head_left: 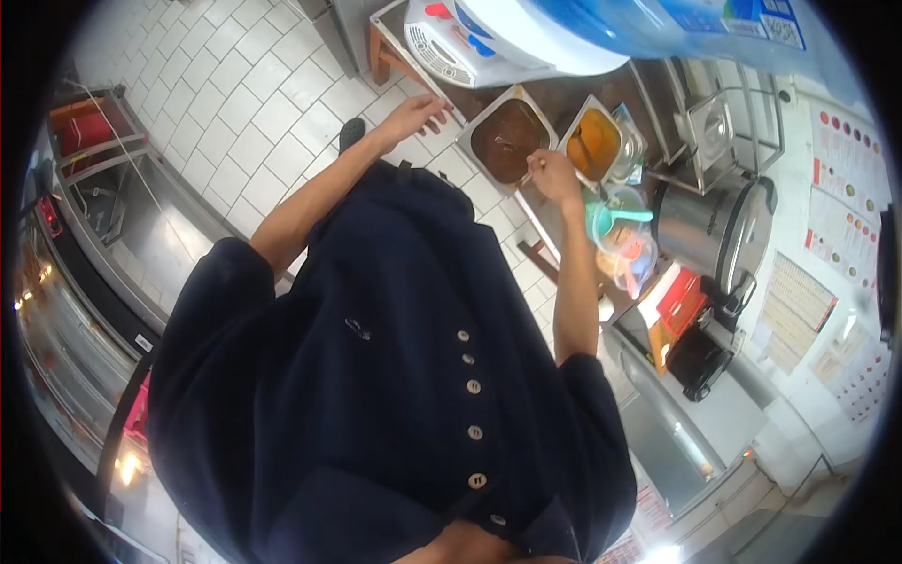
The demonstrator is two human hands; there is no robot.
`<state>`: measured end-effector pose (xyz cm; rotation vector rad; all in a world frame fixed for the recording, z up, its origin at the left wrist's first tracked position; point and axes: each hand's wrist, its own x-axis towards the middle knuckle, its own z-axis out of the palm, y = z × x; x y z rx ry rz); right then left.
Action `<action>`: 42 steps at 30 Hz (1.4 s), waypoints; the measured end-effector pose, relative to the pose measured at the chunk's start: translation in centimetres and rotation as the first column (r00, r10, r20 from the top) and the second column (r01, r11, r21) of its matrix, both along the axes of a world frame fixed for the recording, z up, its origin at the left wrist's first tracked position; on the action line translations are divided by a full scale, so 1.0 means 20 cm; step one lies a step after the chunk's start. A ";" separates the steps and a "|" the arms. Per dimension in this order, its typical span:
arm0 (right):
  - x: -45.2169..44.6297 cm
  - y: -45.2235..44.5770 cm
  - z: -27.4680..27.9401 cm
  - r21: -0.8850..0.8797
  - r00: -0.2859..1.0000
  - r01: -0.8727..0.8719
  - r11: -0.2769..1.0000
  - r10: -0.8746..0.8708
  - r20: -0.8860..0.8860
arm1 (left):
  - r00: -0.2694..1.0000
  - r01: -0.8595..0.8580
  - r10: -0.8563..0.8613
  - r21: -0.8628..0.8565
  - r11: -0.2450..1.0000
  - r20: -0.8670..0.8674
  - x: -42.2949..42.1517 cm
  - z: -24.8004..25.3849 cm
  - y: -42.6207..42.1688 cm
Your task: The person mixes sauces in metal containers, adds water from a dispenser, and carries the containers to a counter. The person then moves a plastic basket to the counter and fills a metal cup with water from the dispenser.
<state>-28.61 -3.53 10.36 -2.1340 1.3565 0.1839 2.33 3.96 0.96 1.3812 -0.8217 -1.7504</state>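
Observation:
My left hand (413,122) is held out near the left edge of a metal pan of dark brown sauce (503,150). Its fingers are loosely bent and apart, with nothing in them. My right hand (556,177) is at the pan's right rim, with fingers closed in a pinch. Whatever they hold, if anything, is hidden; a pale streak shows in the sauce beside them. Just right of this hand stands a second metal pan with orange-yellow contents (598,141) and a utensil handle in it. Below it are clear plastic tubs with a turquoise scoop (620,216) and a pink scoop (631,277).
A water dispenser (442,56) with a big blue bottle (676,38) rises beyond the pans. To the right are a large steel pot (719,226), a wire rack (742,132) and a red box (678,293). White floor tiles (225,103) lie at left, beside a steel counter (160,216).

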 end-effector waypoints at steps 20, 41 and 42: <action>0.05 -0.02 -0.03 0.059 0.999 -0.010 0.998 0.012 -0.044 | 1.000 0.003 -0.003 0.002 1.000 0.012 0.02 0.01 0.02; 0.05 0.00 -0.02 0.118 0.998 0.062 0.991 -0.062 -0.004 | 0.999 -0.038 0.038 -0.034 0.999 -0.001 0.07 -0.01 -0.05; 0.06 -0.01 -0.03 0.047 0.998 0.004 0.999 -0.001 -0.056 | 0.999 -0.041 0.041 -0.037 0.998 -0.005 0.07 -0.02 -0.05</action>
